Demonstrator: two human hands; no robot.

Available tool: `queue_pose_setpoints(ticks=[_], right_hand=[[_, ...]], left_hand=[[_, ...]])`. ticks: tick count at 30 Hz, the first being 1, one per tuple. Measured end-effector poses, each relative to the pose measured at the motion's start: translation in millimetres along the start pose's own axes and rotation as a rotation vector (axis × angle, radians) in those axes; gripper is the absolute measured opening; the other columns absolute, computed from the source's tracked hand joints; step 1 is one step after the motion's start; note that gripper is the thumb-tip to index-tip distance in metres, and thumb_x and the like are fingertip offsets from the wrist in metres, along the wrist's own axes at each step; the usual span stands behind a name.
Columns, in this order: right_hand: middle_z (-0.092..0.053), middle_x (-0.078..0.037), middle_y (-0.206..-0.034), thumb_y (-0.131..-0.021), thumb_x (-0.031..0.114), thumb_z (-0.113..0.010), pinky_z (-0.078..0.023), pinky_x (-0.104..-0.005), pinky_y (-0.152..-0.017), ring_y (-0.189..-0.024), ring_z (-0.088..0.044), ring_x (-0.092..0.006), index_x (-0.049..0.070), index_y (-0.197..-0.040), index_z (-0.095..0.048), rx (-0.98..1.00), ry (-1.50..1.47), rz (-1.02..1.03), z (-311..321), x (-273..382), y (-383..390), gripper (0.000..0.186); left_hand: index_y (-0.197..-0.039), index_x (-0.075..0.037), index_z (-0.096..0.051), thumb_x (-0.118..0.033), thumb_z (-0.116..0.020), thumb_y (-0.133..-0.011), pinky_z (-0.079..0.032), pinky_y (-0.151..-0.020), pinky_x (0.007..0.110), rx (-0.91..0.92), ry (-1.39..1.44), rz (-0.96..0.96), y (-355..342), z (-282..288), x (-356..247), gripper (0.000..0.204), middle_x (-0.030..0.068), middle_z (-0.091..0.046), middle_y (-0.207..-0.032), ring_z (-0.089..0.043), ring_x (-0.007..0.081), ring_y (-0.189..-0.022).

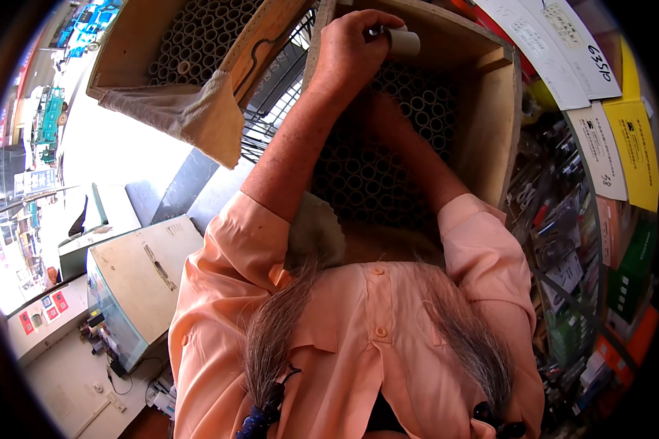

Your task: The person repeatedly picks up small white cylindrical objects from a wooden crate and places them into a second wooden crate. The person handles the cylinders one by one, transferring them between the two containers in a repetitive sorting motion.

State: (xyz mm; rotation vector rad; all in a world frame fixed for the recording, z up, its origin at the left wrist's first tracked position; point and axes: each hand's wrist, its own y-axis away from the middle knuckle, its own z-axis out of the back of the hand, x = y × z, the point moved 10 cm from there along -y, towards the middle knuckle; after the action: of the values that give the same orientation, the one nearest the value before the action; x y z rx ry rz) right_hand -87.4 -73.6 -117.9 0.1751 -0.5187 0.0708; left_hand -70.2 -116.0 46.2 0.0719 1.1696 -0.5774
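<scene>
My left hand is closed around a grey cardboard tube at the far rim of the wooden crate of upright tubes. My right hand is hidden, so I cannot tell its grip.

Matt cardboard tube; rough wooden box.

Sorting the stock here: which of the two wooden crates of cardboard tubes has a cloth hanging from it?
The upper-left wooden crate: a beige cloth drapes from its lower edge. The right-hand crate, where the left hand reaches, has none.
</scene>
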Motion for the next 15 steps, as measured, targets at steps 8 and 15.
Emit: queue_pose_setpoints(ticks=[8,15], right_hand=[[-0.067,-0.012,-0.092,-0.090,0.038,-0.053,-0.051,-0.0300,-0.078,-0.084,-0.065,-0.0194,0.002,-0.110,-0.061,-0.282,-1.228,-0.170,81.0,-73.6,24.2,0.042],[-0.064,-0.010,-0.102,-0.091,0.039,-0.055,-0.051,-0.0302,-0.082,-0.089,-0.064,-0.0180,0.000,-0.113,-0.059,-0.285,-1.538,-0.103,116.6,-58.0,44.3,0.045]], left_hand=[[-0.098,-0.007,-0.069,0.001,-0.059,-0.080,-0.052,-0.075,0.024,0.001,0.024,-0.098,-6.0,-9.9,14.5,0.022,0.0049,-0.069,-0.091,-0.064,0.0114,-0.081],[-0.097,-0.008,-0.070,-0.003,-0.060,-0.081,-0.050,-0.073,0.024,-0.018,-0.132,-0.159,-3.9,-8.0,7.5,0.020,0.0028,-0.069,-0.087,-0.063,0.0091,-0.078]])
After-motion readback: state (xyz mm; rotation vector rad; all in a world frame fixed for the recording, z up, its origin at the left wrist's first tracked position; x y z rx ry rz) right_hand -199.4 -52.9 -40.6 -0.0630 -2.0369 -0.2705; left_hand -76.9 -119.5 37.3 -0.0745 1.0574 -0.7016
